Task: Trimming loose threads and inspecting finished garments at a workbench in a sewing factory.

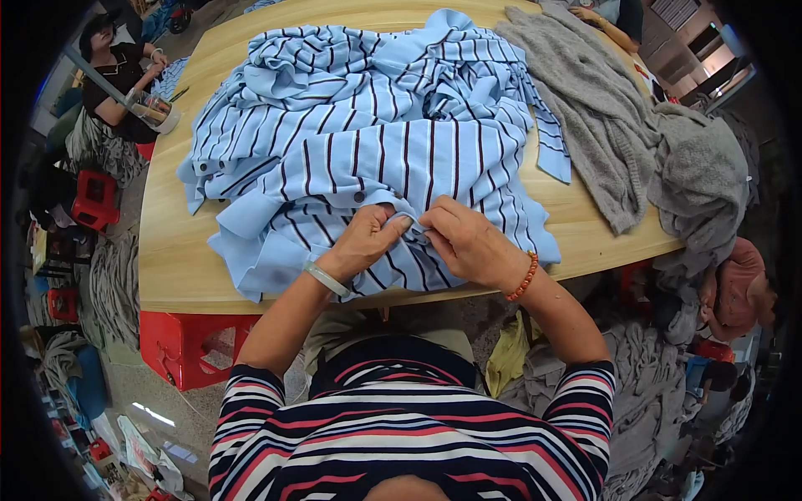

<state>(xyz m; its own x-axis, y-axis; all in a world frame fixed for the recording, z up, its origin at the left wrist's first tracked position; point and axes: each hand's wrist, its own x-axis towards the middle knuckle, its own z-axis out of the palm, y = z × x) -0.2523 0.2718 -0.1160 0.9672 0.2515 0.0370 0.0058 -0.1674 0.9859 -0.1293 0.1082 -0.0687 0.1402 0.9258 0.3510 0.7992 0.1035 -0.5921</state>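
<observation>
A light blue knit cardigan (pixel 405 159) with dark and white stripes lies crumpled at the near edge of the table. My left hand (pixel 368 238) pinches a fold of its pale blue edging between thumb and fingers. Close beside it, my right hand (pixel 472 242) has its fingertips pressed together on the same edging. Whether anything small sits between the right fingertips is hidden. A dark round button (pixel 359 197) shows on the cloth just above my left hand. More striped blue garments (pixel 334 83) are heaped behind.
Grey knit garments (pixel 585 108) drape over the table's right side. The wooden table (pixel 167 267) has a red stool (pixel 188 346) under its near left edge. A clear container (pixel 154 113) stands at the far left. Other people sit around, one in dark clothing (pixel 117 75), one in pink (pixel 743 288).
</observation>
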